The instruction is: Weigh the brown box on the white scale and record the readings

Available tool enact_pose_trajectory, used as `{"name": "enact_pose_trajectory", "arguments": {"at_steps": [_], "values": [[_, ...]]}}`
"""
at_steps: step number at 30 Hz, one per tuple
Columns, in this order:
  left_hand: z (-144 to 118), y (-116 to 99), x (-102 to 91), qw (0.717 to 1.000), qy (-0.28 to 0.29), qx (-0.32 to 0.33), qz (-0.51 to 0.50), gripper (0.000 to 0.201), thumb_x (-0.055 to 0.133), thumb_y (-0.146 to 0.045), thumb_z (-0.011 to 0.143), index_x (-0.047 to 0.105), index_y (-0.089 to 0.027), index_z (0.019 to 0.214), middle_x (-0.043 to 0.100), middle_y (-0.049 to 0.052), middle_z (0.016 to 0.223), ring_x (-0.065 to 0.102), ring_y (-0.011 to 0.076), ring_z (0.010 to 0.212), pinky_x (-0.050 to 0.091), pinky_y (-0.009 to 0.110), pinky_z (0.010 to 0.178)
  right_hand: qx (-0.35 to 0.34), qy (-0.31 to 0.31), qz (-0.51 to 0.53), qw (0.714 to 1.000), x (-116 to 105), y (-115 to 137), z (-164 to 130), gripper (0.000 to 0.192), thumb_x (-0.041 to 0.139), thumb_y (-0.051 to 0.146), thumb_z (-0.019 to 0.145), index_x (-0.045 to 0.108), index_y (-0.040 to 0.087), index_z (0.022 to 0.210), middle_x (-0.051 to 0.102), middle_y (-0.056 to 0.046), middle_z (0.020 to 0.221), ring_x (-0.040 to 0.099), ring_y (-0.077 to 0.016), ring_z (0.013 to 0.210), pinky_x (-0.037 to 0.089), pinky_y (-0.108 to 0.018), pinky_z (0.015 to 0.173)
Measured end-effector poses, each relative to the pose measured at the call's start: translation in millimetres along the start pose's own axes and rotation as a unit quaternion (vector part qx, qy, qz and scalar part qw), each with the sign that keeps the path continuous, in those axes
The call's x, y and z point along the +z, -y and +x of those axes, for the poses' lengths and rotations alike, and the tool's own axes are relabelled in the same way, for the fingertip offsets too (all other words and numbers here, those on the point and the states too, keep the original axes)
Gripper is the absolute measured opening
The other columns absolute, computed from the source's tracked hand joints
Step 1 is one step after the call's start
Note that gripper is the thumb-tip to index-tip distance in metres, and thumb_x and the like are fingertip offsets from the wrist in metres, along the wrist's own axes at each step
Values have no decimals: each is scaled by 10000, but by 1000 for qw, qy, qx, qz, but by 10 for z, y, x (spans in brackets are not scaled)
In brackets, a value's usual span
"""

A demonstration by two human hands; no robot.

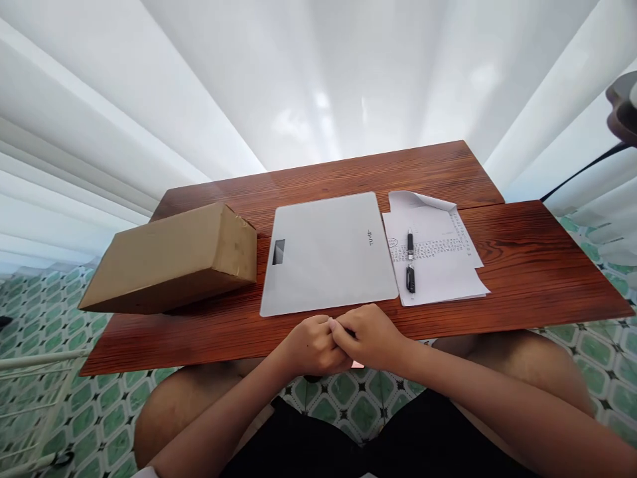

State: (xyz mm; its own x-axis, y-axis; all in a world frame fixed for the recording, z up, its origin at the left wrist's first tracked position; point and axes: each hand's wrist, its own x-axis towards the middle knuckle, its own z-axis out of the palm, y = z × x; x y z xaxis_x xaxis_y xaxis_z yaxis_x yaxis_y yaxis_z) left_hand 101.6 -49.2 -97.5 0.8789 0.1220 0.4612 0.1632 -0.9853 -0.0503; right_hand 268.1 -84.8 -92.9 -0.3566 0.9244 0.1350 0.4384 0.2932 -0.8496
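While both hands rested clasped at the near edge of the table, the left hand and right hand were pressed together, fingers interlocked, holding nothing. Just beyond them lay the flat grey scale, likely stiff, smooth, slippery-topped and moderately heavy; best gripped at two opposite edges. Right: papers under a pen. Left: cardboard box.

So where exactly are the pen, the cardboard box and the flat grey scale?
pen (410, 260): head view, on the middle of its barrel, lying on the papers.
cardboard box (169, 255): head view, on its broad top face.
flat grey scale (328, 255): head view, on the bare middle of its plate.
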Motion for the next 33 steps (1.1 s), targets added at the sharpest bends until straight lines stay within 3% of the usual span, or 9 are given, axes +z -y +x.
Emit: {"name": "enact_pose_trajectory", "arguments": {"at_steps": [3,7,11,16,17,20,24,28,33], "values": [[21,10,-15,999,-45,19,12,255,592,-190,802,478,-209,575,507,-35,490,433,112,460,331,293,477,-5,3,-33,999,-5,8,25,457,475,262,977,457,178,528,541,9,532,365,-98,502,215,-302,548],[14,30,-14,999,-37,22,20,271,614,-219,803,469,-209,575,497,-41,484,443,114,457,353,290,480,-21,29,-104,994,-47,35,46,444,490,273,990,596,166,573,608,-1,574,377,-107,515,225,-308,544],[17,46,-36,997,-24,72,32,297,666,-191,779,451,-211,574,482,-62,478,436,111,450,363,288,473,-72,59,-196,976,-127,101,39,411,496,253,974,653,149,609,660,-27,619,436,-121,530,203,-313,517],[282,28,-122,988,-28,147,38,172,612,-144,805,549,-219,664,551,-48,555,478,122,508,410,284,495,-117,34,-242,963,-432,222,31,432,477,322,970,643,173,600,638,-17,578,394,-124,492,163,-302,495],[384,21,-134,987,-24,154,44,159,605,-162,824,568,-214,678,580,-26,593,494,130,529,390,289,479,-108,9,-245,963,-540,228,36,446,474,338,970,624,175,583,608,-14,548,370,-123,486,155,-305,496],[755,-8,-130,971,13,232,60,312,613,-236,890,493,-203,605,429,-40,534,386,110,466,297,286,432,-33,-84,-249,964,-931,169,58,492,416,350,989,546,177,547,511,-3,501,301,-114,487,149,-311,513],[1229,-80,10,957,-18,283,67,259,627,-239,896,542,-181,658,448,-31,582,440,108,506,306,271,464,71,-165,-269,946,-1431,-56,69,398,428,356,981,499,189,627,469,14,544,288,-114,517,187,-308,541],[1507,-204,274,957,-55,280,60,144,584,-214,928,616,-157,799,555,2,698,553,130,638,368,268,534,151,-117,-290,938,-1681,-305,61,126,444,234,929,569,218,928,571,14,641,409,-143,563,225,-297,559],[1579,-285,583,967,-72,231,78,72,569,-206,949,624,-163,931,660,39,867,605,160,795,420,281,639,210,-28,-332,919,-1683,-510,112,323,387,209,906,541,254,1187,616,-18,710,435,-188,574,242,-302,563]]}}
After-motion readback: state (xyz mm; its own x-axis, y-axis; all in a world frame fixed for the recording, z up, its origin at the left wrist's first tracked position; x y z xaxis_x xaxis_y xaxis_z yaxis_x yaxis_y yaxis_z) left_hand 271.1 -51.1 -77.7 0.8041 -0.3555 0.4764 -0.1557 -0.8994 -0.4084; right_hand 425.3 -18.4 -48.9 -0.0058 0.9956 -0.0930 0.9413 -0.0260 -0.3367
